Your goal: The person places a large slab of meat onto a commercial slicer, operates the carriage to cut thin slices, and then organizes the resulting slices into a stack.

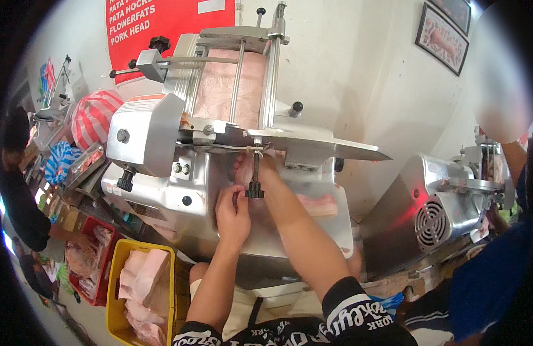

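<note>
A large metal meat slicer (145, 135) stands before me, with a thick slab of pale pork (229, 86) lying in its sloped carriage under metal rods. Both my hands are low at its front, below the blade side. My left hand (233, 216) is closed, thumb against curled fingers, just left of a black knob (254, 190) on a threaded rod; what it grips is hidden. My right hand (267, 166) reaches behind that rod, under the slicer's metal plate (312, 144), its fingers largely covered. Right of my right forearm, pale pork slices (317, 205) lie on the slicer's metal base.
At lower left stands a yellow crate (111, 294) of pork pieces, beside a red crate (107, 271) of meat that another person's hand (81, 239) touches. A second metal machine (428, 207) is at right, near a person in blue (491, 277). Striped bags (96, 118) sit at left.
</note>
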`<state>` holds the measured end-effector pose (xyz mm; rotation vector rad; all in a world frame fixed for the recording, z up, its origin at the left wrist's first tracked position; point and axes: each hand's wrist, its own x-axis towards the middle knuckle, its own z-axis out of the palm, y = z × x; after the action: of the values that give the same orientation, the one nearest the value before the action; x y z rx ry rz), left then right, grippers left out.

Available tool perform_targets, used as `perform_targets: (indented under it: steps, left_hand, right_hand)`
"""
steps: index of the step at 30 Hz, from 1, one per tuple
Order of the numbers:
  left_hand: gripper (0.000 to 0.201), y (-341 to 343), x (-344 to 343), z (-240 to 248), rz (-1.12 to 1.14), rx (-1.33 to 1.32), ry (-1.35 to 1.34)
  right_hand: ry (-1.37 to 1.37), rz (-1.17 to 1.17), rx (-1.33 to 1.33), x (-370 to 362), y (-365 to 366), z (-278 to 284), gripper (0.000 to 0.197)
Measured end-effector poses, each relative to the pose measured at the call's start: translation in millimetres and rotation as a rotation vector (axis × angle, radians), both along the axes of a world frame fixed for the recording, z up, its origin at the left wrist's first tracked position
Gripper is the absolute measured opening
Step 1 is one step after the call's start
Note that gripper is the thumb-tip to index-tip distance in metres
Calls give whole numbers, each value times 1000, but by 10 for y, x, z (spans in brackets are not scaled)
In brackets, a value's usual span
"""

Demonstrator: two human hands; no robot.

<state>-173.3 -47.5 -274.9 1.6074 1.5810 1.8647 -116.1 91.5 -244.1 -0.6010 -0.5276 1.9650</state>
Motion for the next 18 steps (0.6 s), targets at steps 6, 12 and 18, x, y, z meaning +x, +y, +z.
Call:
perform_targets:
  steps: [6, 12, 18]
  left_hand:
    - [13, 72, -176, -277, -2, -30, 24]
    - [13, 37, -34, -46, -136, -56, -39]
    - [16, 61, -127, -157, -118, -54, 19]
  right_hand:
    - [-175, -77, 128, -119, 32, -214, 21]
    - [250, -280, 36, -2, -102, -3, 13]
    - [124, -262, 45, -27, -234, 104, 14]
